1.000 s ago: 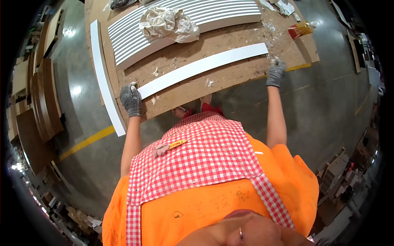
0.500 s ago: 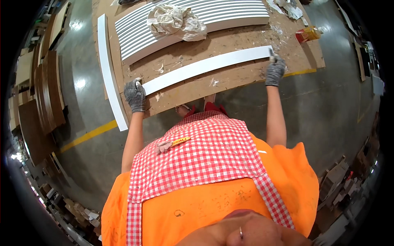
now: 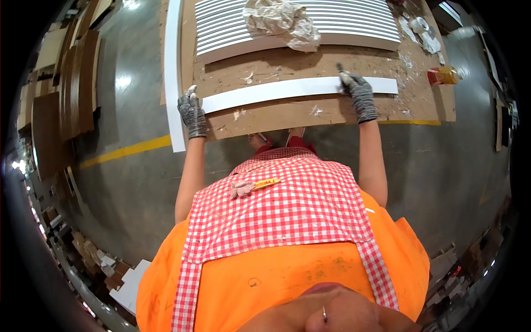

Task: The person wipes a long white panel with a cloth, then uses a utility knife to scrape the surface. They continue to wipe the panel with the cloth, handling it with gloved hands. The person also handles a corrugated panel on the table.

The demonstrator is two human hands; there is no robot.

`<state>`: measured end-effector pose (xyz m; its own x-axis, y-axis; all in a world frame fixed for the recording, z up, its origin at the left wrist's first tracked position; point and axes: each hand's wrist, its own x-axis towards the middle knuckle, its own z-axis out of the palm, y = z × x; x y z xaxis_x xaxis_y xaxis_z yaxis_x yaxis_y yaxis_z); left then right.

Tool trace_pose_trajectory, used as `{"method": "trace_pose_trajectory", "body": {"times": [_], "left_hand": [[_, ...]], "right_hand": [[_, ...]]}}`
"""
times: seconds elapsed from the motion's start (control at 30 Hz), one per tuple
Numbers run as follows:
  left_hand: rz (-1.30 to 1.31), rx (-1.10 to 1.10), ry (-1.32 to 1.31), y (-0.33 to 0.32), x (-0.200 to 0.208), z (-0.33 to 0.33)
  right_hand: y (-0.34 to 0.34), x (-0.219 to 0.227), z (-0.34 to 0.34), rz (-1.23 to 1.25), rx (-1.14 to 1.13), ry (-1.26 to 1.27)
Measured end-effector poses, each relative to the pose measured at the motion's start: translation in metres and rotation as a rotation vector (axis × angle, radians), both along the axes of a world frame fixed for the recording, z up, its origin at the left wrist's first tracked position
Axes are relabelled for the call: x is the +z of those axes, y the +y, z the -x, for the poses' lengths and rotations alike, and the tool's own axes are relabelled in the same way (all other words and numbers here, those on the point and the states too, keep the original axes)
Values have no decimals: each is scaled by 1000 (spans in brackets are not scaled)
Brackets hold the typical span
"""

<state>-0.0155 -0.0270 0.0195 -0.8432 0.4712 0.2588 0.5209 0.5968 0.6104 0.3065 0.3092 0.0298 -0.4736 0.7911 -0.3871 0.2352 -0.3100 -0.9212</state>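
A long white strip (image 3: 265, 94) lies across the near side of the brown work board (image 3: 276, 119). My left hand (image 3: 192, 115), in a grey knit glove, is closed at the strip's left end, its fingertips partly hidden. My right hand (image 3: 359, 98), gloved alike, is over the strip toward its right end. From its closed fingers a small tool with a dark tip (image 3: 339, 67) sticks out; its kind cannot be made out. To the left of my left hand, a second white strip (image 3: 173, 77) runs lengthwise along the board's left edge.
Farther back lies a row of white strips (image 3: 354, 39) with a crumpled cream cloth (image 3: 282, 25) on top. A bottle of reddish-yellow liquid (image 3: 442, 76) lies at the board's right, near white scraps (image 3: 428, 39). Brown panels (image 3: 66, 94) stand off to the left.
My right hand has moved left along the strip from its right end, with the dark-tipped tool. My left hand stays at the left end. The whole view has shifted slightly.
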Motion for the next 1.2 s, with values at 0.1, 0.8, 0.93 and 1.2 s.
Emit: {"method": "trace_pose_trajectory", "body": {"times": [0.1,0.8,0.93,1.2], "left_hand": [[193,102,5,-29,-13,2],[22,59,-557,-48,-8,-10],[66,12,-477,-55,-17,-5],[257,-135,-204,-41,-10,0]], "right_hand": [[-52,9,55,-23,254,-96],[-226,12,198,-1141,812,-200],[-121,-41,86,-1384,400,-516],[72,-22,-111,-972,-196,-819]]}}
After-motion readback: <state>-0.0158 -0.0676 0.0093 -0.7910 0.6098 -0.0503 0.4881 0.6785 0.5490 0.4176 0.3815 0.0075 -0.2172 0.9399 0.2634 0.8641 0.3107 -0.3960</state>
